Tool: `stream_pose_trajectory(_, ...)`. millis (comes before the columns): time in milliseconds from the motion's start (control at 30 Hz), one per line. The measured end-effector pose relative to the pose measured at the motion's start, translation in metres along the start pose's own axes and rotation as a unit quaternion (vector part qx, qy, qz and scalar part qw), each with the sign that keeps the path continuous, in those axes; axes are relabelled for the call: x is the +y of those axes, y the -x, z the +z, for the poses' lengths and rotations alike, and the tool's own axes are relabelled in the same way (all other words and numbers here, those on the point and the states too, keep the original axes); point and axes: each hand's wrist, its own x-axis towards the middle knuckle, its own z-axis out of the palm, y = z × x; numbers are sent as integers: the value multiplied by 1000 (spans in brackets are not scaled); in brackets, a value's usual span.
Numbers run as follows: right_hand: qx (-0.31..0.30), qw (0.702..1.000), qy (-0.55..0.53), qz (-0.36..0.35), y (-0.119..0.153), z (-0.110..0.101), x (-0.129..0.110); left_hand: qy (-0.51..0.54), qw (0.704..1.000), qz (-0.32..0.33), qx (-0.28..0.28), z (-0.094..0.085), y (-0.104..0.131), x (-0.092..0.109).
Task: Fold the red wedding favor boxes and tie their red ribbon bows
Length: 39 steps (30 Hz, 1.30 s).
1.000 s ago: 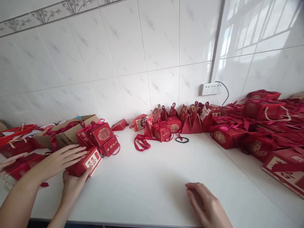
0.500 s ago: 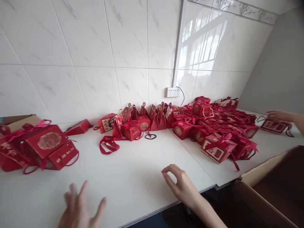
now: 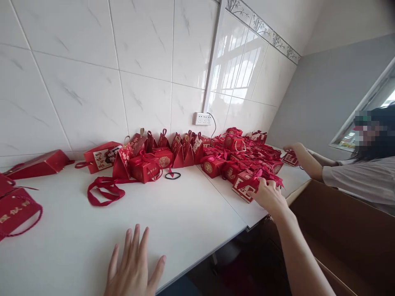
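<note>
My left hand is spread over the white tabletop with its fingers apart and nothing in it. On the right, my right hand is closed on a red gift box with cream panels and a dark pink ribbon bow. Its thumb lies against the box's front, and the other fingertips are partly hidden at the bow. This box sits at the near edge of a heap of similar red gift boxes.
Red triangular boxes stand along the tiled wall, beside a loose red ribbon and a black ring. More red boxes lie left. A large cardboard carton opens at right; beyond it, another person's hand reaches a box.
My right hand has moved right and forward from the bare table onto the gift box. My left hand remains spread. The view has turned right, bringing the other person into sight.
</note>
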Motion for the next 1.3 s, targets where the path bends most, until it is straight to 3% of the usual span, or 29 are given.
stream_pose_trajectory(133,0,1000,-4,30,1,11,-7,-4,998,-34,-47,-2,0,7)
stream_pose_trajectory(333,29,998,-56,20,10,23,-12,-3,998,-46,-50,-6,-2,11)
stream_pose_trajectory(567,65,987,-148,-6,15,29,4,8,999,-20,-34,-14,-6,13)
stream_pose_trajectory(800,104,958,-266,-37,31,24,26,22,999,-7,-38,-20,-8,13)
stream_pose_trajectory(867,100,930,-337,-108,40,20,23,32,999,7,-35,-19,-9,13)
stream_pose_trajectory(967,72,846,-456,-268,55,18,1,62,997,11,-37,-22,-12,14)
stream_pose_trajectory(1067,-14,787,-487,-379,72,25,-34,142,986,-37,-78,-36,-16,16)
stream_pose_trajectory(1133,-100,749,-490,-435,85,35,-56,227,959,-123,-114,-51,-19,16)
stream_pose_trajectory(1200,-165,718,-498,-457,98,47,-73,313,914,-223,-128,-67,-21,16)
stream_pose_trajectory(1300,-182,709,-534,-422,118,59,-85,406,848,-326,-96,-83,-25,20)
